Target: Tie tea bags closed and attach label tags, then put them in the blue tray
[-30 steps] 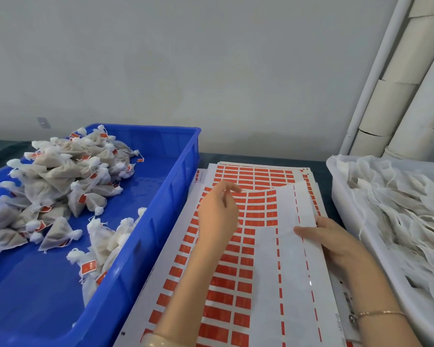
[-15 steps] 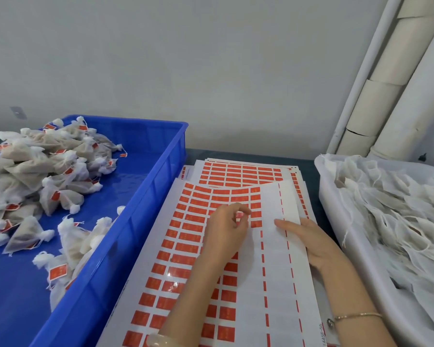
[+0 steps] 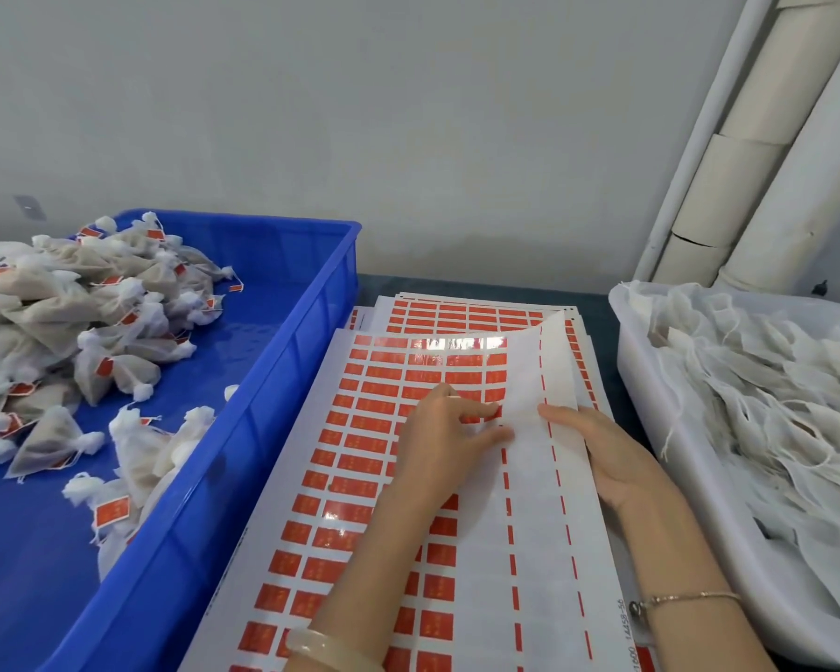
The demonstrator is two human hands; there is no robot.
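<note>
No tea bag is held at this moment; the work is at the label-tag step. At the middle of the view a label sheet (image 3: 360,429) is laid flat, and a red label (image 3: 493,408) at the edge of its remaining columns is touched by the index fingertip of the left hand (image 3: 437,438), with the thumb set just below it. The fingers are nearly straight, and whether the label is already pinched or lifted cannot be told. At 3 o'clock of that label the stripped columns (image 3: 544,502) are pressed down by the right hand (image 3: 602,453), which is laid flat with its fingers spread. The sheet's far right corner (image 3: 549,341) is curled upward. More sheets (image 3: 457,310) are stacked beneath, showing at 12 o'clock.

At 9 o'clock the blue tray (image 3: 282,361) is seen with a large heap of tied, tagged tea bags (image 3: 69,322), so a good share is judged done. At 3 o'clock a white tub (image 3: 636,380) is filled with flat, untied bags (image 3: 772,405) with loose strings, so much is judged left. Pale pipes (image 3: 748,162) stand at 1 o'clock.
</note>
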